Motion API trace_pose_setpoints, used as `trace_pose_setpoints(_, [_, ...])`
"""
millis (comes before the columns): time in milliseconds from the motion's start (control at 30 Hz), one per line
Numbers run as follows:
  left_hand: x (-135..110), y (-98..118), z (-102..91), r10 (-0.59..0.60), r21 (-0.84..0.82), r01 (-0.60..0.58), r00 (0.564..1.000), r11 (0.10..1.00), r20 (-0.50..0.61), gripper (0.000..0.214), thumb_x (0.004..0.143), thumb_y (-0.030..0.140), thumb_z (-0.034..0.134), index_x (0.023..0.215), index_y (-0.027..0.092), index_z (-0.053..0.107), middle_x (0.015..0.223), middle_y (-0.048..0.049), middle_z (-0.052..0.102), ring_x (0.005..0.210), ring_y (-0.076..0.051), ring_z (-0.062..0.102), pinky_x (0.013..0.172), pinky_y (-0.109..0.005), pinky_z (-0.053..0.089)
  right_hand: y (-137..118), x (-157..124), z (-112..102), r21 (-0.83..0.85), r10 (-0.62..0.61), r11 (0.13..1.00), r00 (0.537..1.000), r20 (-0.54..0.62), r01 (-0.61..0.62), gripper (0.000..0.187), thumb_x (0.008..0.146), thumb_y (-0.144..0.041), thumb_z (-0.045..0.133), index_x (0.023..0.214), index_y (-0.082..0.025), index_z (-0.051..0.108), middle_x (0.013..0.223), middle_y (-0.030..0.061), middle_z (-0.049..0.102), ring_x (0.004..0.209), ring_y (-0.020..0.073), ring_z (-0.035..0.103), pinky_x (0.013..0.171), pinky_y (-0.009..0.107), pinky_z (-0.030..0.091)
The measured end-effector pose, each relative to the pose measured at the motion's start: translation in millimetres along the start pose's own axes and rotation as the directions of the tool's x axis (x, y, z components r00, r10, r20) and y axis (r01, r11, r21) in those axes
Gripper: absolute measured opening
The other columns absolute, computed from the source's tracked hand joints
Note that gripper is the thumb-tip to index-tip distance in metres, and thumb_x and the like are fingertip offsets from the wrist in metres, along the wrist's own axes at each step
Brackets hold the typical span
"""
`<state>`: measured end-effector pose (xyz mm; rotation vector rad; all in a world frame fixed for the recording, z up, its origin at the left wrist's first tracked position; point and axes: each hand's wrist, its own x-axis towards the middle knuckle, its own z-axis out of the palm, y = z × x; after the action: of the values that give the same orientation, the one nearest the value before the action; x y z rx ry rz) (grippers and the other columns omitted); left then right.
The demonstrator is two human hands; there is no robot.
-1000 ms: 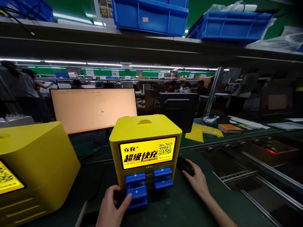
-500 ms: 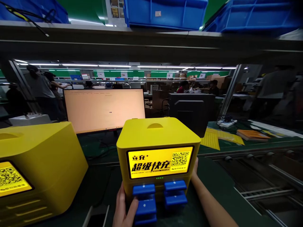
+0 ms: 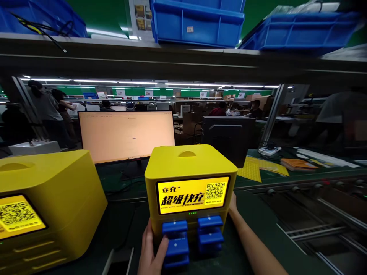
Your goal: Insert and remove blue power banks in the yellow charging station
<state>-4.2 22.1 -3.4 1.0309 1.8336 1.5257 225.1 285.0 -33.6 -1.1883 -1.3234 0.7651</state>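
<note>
A yellow power bank station (image 3: 192, 160) stands in front of me, its lit screen (image 3: 193, 195) showing black Chinese lettering and a QR code. Small green lights glow under the screen. Several blue power banks (image 3: 176, 246) stick out of the slots below in two columns. My left hand (image 3: 151, 248) is closed round the lower left side, its thumb against the left column of power banks. My right hand (image 3: 233, 204) holds the right side near the back; its fingers are mostly hidden behind the station.
Another yellow station (image 3: 65, 194) stands at left. Behind are a lit monitor (image 3: 126, 135) and a dark case (image 3: 226, 139). Yellow sheets (image 3: 249, 168) and an orange stack (image 3: 298, 164) lie at right, beside a roller track (image 3: 321, 231). Blue bins (image 3: 197, 26) sit overhead. People stand farther off.
The station looks slightly smaller and farther off, with both hands still on it. The overhead shelf and bins sit lower in view, and the right-hand background has shifted left.
</note>
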Motion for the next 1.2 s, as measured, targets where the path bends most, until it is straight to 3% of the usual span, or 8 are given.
trace_pose_setpoints(167, [2, -10, -12.1, 0.149, 0.062, -0.153, 0.987, 0.986, 0.061, 0.085, 0.075, 0.064, 0.053, 0.142, 0.024, 0.019, 0.150, -0.0066, 0.020, 0.138, -0.029, 0.018, 0.114, -0.046, 0.020, -15, -50, -13, 0.148, 0.032, 0.988, 0.992, 0.119, -0.049, 0.049, 0.061, -0.048, 0.065, 0.099, -0.017, 0.065, 0.101, 0.0106, 0.068, 0.093, 0.0339, 0.063, 0.077, 0.042, 0.054])
trace_pose_setpoints(300, [2, -9, -17.9, 0.215, 0.135, -0.226, 0.972, 0.965, 0.095, 0.094, 0.070, 0.058, 0.064, 0.143, 0.022, 0.017, 0.151, -0.0102, 0.017, 0.139, -0.030, 0.014, 0.114, -0.048, 0.020, -19, -112, -38, 0.188, 0.080, 0.974, 0.969, 0.234, -0.125, 0.051, 0.072, -0.055, 0.063, 0.108, -0.019, 0.064, 0.112, 0.0077, 0.065, 0.106, 0.0317, 0.057, 0.092, 0.044, 0.048])
trace_pose_setpoints(400, [2, -5, -14.7, 0.229, 0.143, -0.239, 0.970, 0.960, 0.086, 0.093, 0.070, 0.056, 0.064, 0.142, 0.021, 0.018, 0.150, -0.0105, 0.019, 0.139, -0.028, 0.015, 0.114, -0.046, 0.020, -26, -140, -51, 0.196, 0.145, 0.957, 0.939, 0.312, -0.213, 0.052, 0.080, -0.057, 0.058, 0.118, -0.022, 0.059, 0.122, 0.0059, 0.060, 0.116, 0.0296, 0.051, 0.101, 0.044, 0.040])
trace_pose_setpoints(600, [3, 4, -1.7, 0.142, 0.151, -0.129, 0.987, 0.980, -0.074, 0.082, 0.074, 0.056, 0.058, 0.140, 0.019, 0.025, 0.143, -0.0119, 0.029, 0.135, -0.027, 0.028, 0.111, -0.043, 0.028, -35, -142, -47, 0.234, 0.160, 0.940, 0.927, 0.340, -0.248, 0.064, 0.077, -0.064, 0.058, 0.125, -0.022, 0.053, 0.132, 0.0057, 0.051, 0.126, 0.0288, 0.040, 0.108, 0.044, 0.032])
trace_pose_setpoints(800, [1, -3, -12.4, 0.134, 0.271, -0.180, 0.975, 0.946, 0.179, 0.118, 0.056, 0.050, 0.077, 0.145, 0.023, 0.004, 0.152, -0.0101, 0.010, 0.139, -0.030, 0.014, 0.113, -0.046, 0.023, -31, -141, -47, 0.258, 0.147, 0.932, 0.918, 0.368, -0.253, 0.064, 0.080, -0.065, 0.054, 0.127, -0.023, 0.051, 0.134, 0.0057, 0.049, 0.127, 0.0281, 0.039, 0.109, 0.046, 0.029])
trace_pose_setpoints(933, [4, -13, -10.3, 0.166, 0.322, -0.175, 0.984, 0.930, 0.056, 0.097, 0.070, 0.052, 0.067, 0.144, 0.024, 0.011, 0.146, -0.0095, 0.024, 0.135, -0.027, 0.026, 0.110, -0.044, 0.029, -31, -141, -50, 0.282, 0.118, 0.929, 0.914, 0.389, -0.240, 0.069, 0.073, -0.066, 0.062, 0.125, -0.022, 0.053, 0.132, 0.0077, 0.051, 0.126, 0.0300, 0.041, 0.107, 0.046, 0.032])
trace_pose_setpoints(1067, [6, -18, -6.5, 0.208, 0.318, -0.215, 0.977, 0.923, 0.055, 0.090, 0.072, 0.054, 0.063, 0.142, 0.022, 0.017, 0.144, -0.0110, 0.027, 0.135, -0.027, 0.027, 0.110, -0.043, 0.030, -34, -142, -46, 0.314, 0.062, 0.926, 0.904, 0.422, -0.210, 0.084, 0.060, -0.058, 0.077, 0.130, -0.023, 0.046, 0.134, 0.0088, 0.048, 0.122, 0.0314, 0.045, 0.102, 0.045, 0.040])
trace_pose_setpoints(1200, [5, -16, -6.8, 0.181, 0.309, -0.187, 0.982, 0.933, 0.046, 0.091, 0.072, 0.054, 0.062, 0.143, 0.023, 0.015, 0.144, -0.0111, 0.028, 0.134, -0.027, 0.029, 0.109, -0.045, 0.032, -34, -141, -44, 0.275, 0.080, 0.940, 0.915, 0.397, -0.201, 0.071, 0.071, -0.050, 0.072, 0.130, -0.022, 0.043, 0.131, 0.0108, 0.051, 0.120, 0.0296, 0.047, 0.102, 0.047, 0.038])
